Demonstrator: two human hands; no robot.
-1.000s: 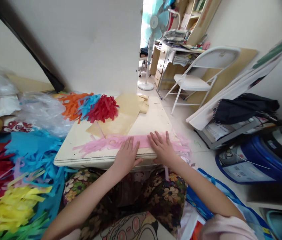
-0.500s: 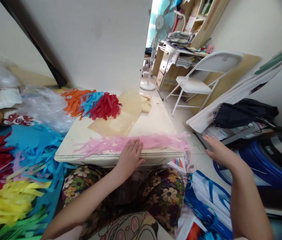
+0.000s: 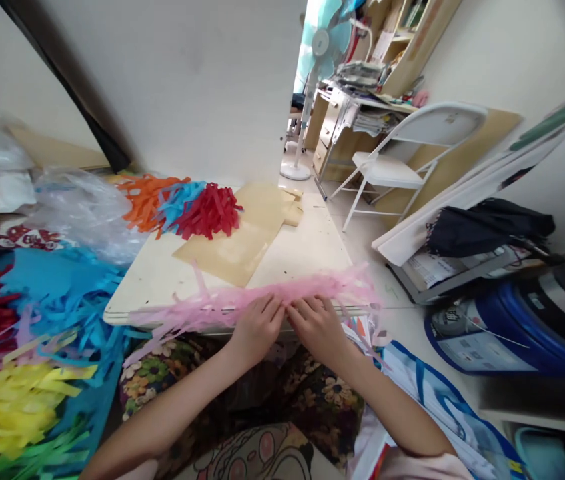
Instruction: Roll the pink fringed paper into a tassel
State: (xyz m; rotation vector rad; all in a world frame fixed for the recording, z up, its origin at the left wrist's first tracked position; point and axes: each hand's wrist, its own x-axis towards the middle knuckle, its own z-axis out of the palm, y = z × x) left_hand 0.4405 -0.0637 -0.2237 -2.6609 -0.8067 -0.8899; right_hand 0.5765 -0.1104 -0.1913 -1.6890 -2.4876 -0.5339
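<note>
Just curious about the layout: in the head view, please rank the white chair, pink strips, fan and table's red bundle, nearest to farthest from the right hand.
1. Pink strips, at the right hand.
2. Red bundle, far left on the table.
3. White chair, beyond the table, rightward.
4. Fan, farther back beyond the chair.

The right hand, half a second ago out past the right edge of the tabletop, is now back beside the left hand. The left hand, flat before, now curls its fingers on the pink paper, whose left strips now hang over the near edge.
</note>
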